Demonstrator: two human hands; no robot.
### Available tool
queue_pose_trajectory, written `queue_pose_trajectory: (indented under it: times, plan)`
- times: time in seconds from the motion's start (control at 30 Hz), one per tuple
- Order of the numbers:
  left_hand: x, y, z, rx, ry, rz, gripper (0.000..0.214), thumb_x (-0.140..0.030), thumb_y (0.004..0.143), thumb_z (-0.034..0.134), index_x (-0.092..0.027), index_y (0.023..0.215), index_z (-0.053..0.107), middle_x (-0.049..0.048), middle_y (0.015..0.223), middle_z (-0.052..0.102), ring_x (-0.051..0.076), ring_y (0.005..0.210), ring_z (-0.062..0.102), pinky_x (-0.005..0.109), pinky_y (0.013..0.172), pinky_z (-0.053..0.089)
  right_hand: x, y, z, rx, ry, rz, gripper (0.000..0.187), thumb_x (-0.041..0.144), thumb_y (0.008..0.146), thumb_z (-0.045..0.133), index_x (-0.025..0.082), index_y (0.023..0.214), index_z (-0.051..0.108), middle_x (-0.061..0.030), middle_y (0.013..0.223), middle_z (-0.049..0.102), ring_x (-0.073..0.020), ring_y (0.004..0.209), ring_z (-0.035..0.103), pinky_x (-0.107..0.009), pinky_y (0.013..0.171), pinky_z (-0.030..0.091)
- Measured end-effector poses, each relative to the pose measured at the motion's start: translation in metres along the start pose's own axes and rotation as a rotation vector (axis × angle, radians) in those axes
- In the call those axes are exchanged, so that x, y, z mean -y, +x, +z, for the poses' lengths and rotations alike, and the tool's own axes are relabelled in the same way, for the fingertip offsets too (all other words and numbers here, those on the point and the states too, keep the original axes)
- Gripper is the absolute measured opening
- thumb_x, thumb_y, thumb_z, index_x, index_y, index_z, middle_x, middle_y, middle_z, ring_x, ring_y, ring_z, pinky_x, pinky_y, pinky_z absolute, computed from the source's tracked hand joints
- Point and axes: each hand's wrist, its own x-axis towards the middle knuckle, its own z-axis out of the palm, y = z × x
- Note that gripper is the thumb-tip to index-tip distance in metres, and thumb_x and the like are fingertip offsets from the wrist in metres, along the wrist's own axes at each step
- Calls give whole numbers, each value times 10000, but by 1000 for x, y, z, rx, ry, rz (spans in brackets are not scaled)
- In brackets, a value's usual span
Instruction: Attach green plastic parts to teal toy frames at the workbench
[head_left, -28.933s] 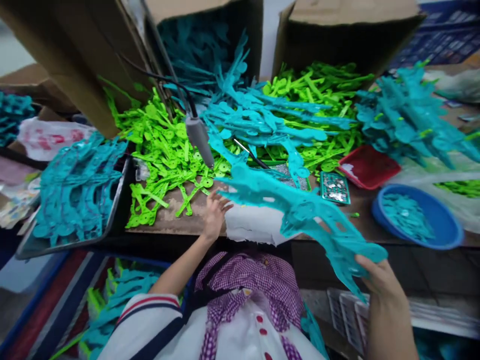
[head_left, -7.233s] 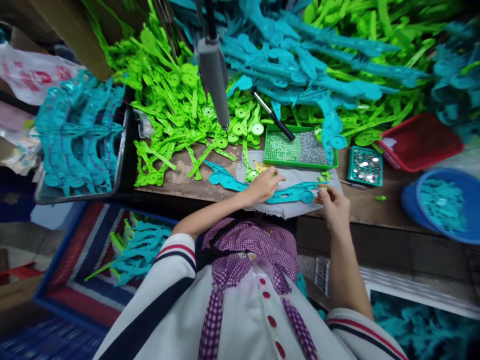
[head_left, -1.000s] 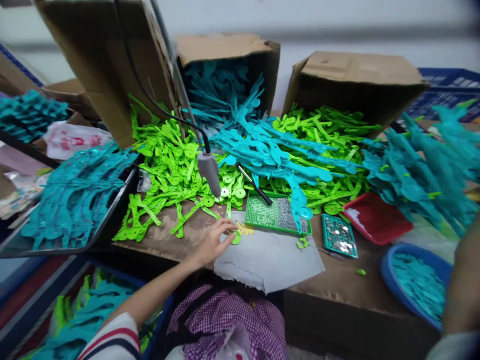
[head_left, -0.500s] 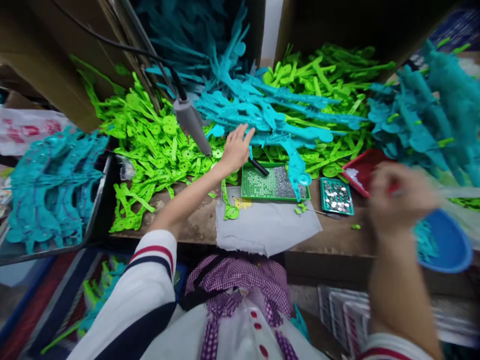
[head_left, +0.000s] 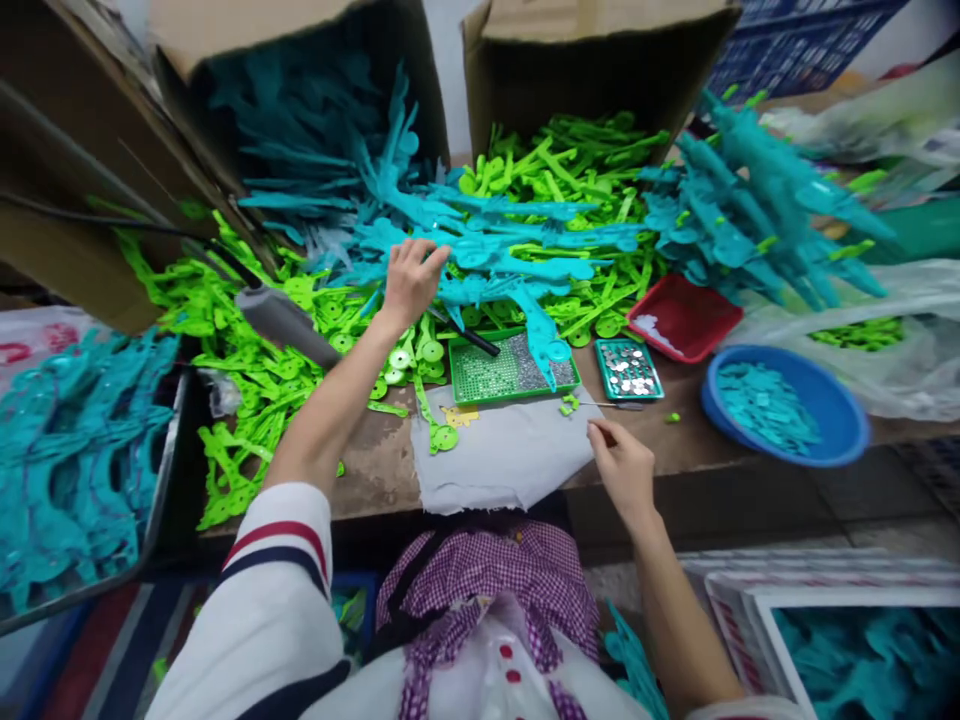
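Your left hand (head_left: 411, 280) curls half-closed over a teal part (head_left: 487, 262) atop the pile, and I cannot tell whether it grips. Your right hand (head_left: 624, 468) rests at the cloth (head_left: 495, 460) edge, fingertips pinched together. Tangled neighbouring parts could drag along and knock the green tray (head_left: 480, 375) of screws just below.

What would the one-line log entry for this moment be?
left hand: curled on teal parts | right hand: pinched at grey cloth edge | green tray: behind cloth
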Motion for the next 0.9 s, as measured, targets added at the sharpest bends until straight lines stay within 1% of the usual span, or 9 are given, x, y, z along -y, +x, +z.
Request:
queue_pose_trajectory:
  times: [0.07,0.13,0.27,0.33,0.53,0.63,0.73,0.8,0.9]
  plan:
    - [-7,-14,-1,-53,-35,19,283,-294,991,521,-227,1238,643,138,1162,623,314,1174,514,517,1049,305,-2,3,7,-17,-35,-14,369,471,976,493,191,1013,731,-94,973,757,-210,814,699,-320,788,533]
    - [-18,-37,3,-20,-75,68,273,-347,982,538,-260,1201,677,123,1093,632,301,1088,556,510,1010,339,-7,6,18,-5,-142,-26,391,459,990,460,179,1078,720,-108,1024,738,-217,812,684,-326,748,514]
    - [-54,-99,17,227,-220,167,251,-413,957,556,-334,1103,744,90,920,648,235,801,591,434,817,439,-17,11,36,37,-376,-13,446,482,977,485,180,1259,653,-126,1113,669,-221,799,648,-308,624,446]
    - [-72,-134,22,337,-314,174,230,-420,932,591,-374,1084,757,73,862,652,207,703,576,392,731,454,-21,14,40,66,-432,-19,438,468,967,505,189,1276,642,-124,1099,652,-224,813,633,-301,605,427]
    - [-117,-222,29,467,-514,144,242,-421,908,624,-409,1112,753,46,827,687,167,625,569,334,612,433,-33,18,46,91,-407,-149,408,408,998,423,174,1241,653,-140,1076,684,-254,938,626,-319,701,463]
    - [-133,-246,34,459,-547,199,247,-377,949,582,-396,1138,740,43,880,723,151,625,563,324,607,397,-38,18,45,117,-350,-182,452,401,1012,366,140,1243,652,-169,1107,689,-273,977,632,-355,779,488]
    - [-146,-260,41,475,-433,272,302,-289,1012,465,-350,1149,727,67,1000,741,153,693,579,328,638,367,-36,15,33,105,-237,-162,490,412,1011,347,123,1268,647,-183,1118,686,-285,1015,636,-395,855,506]
    - [-151,-265,46,502,-340,294,316,-287,1031,435,-310,1185,710,92,1072,734,169,776,603,336,668,361,-31,10,21,51,-132,-99,496,442,1006,367,137,1276,650,-170,1103,686,-272,1006,645,-401,874,516]
    - [-154,-267,55,544,-216,306,337,-408,1016,500,-249,1251,681,126,1057,726,211,878,619,349,708,370,-17,4,9,27,77,71,477,508,983,428,174,1234,658,-123,1069,680,-195,798,659,-352,747,546]
